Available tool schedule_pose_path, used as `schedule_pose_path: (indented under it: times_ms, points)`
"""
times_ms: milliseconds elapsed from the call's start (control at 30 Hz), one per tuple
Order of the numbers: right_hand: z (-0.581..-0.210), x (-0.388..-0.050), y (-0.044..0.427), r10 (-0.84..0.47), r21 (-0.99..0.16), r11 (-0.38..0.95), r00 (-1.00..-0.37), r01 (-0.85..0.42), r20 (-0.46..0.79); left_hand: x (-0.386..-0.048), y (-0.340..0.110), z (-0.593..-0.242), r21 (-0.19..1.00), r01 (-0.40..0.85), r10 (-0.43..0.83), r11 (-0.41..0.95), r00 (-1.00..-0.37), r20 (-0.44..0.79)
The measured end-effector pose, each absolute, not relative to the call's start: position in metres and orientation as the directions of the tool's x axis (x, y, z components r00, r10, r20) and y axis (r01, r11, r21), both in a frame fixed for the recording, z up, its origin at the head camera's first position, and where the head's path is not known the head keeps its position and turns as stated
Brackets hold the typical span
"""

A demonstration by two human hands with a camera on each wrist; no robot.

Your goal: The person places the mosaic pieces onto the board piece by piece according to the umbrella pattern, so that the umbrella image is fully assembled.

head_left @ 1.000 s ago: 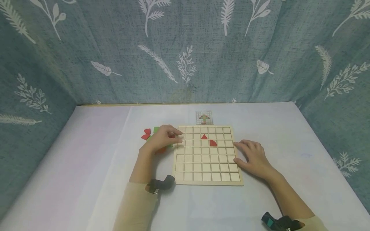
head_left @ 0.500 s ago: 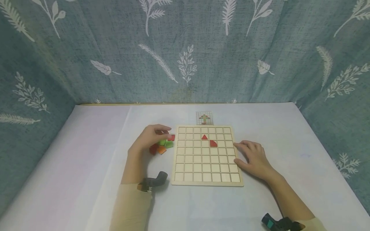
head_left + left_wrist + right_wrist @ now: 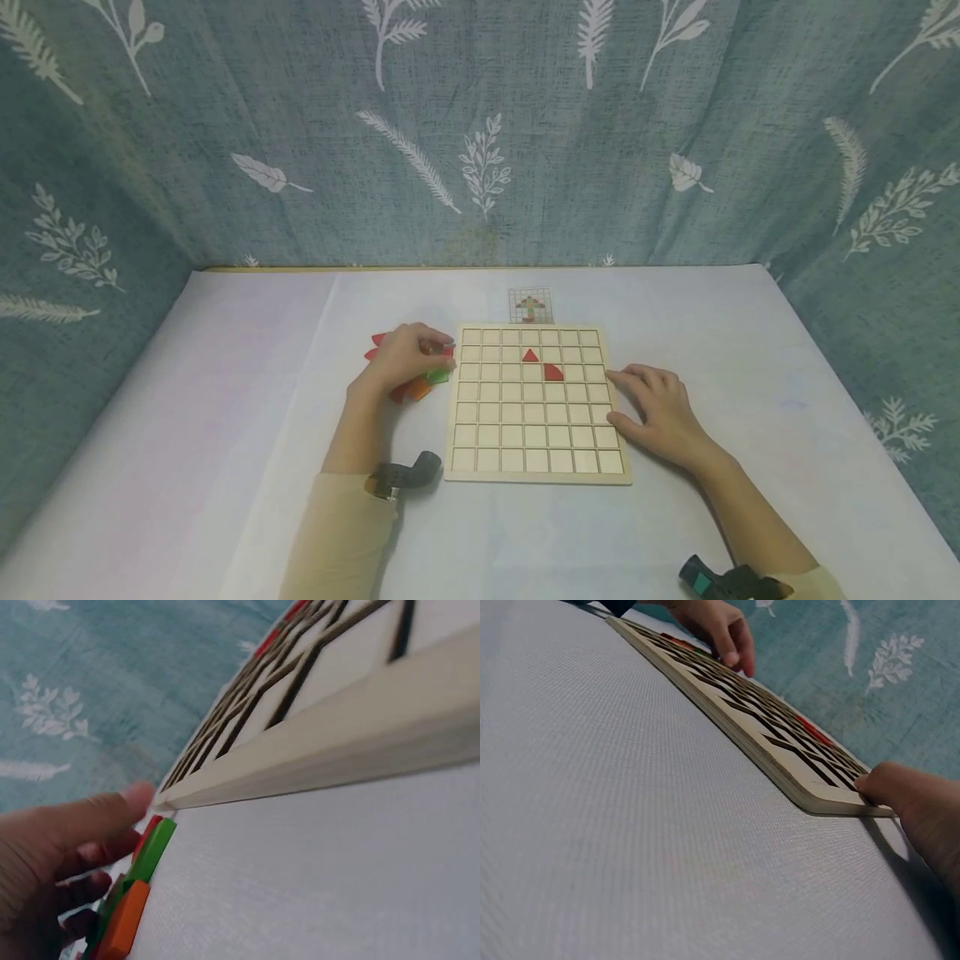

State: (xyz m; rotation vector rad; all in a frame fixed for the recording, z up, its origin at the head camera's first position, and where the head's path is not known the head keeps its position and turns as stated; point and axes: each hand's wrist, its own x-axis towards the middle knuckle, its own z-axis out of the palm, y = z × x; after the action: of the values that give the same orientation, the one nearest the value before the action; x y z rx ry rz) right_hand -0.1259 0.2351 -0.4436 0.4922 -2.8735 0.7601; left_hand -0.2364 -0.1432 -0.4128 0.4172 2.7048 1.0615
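Observation:
My left hand (image 3: 402, 357) hovers over a cluster of small coloured tiles beside the board's left edge. Its thumb and fingertips stand apart around a red tile (image 3: 447, 352). In the left wrist view that red tile lies against a green tile (image 3: 154, 847), below the thumb, near an orange tile (image 3: 124, 921). Curved fingers partly hide the cluster. My right hand (image 3: 660, 412) rests at the right edge of the wooden grid board (image 3: 540, 477), thumb and fingers touching it. A red triangle (image 3: 530, 356) and a red quarter-circle tile (image 3: 552, 372) lie in cells of the board.
A small gridded card (image 3: 530, 306) with a printed coloured figure lies behind the board. A white cloth (image 3: 247, 400) covers the table. The patterned curtain (image 3: 480, 167) rises behind and at both sides.
My left hand moved left from the board's edge back over the tiles, then slightly right again. My right hand, the board and the two tiles on it stay where they were.

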Motion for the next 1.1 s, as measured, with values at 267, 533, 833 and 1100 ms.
schedule_pose_path:
  times_ms: [267, 533, 833, 1100]
  points:
    - [-0.447, -0.125, 0.237, -0.27, -0.454, 0.825, -0.94, -0.337, 0.207, -0.237, -0.139, -0.415, 0.654, 0.21, 0.335, 0.727, -0.939, -0.071]
    - [-0.446, -0.126, 0.236, -0.269, -0.456, 0.821, -0.938, -0.343, 0.22, -0.24, -0.138, -0.42, 0.545, 0.343, 0.369, 0.766, -0.927, 0.065]
    - [-0.445, -0.127, 0.234, -0.27, -0.45, 0.828, -0.941, -0.335, 0.204, -0.238, -0.141, -0.42, 0.526, 0.349, 0.364, 0.775, -0.928, 0.079]
    - [-0.445, -0.127, 0.234, -0.264, -0.45, 0.831, -0.944, -0.327, 0.198, -0.237, -0.141, -0.424, 0.51, 0.386, 0.362, 0.769, -0.92, 0.15]
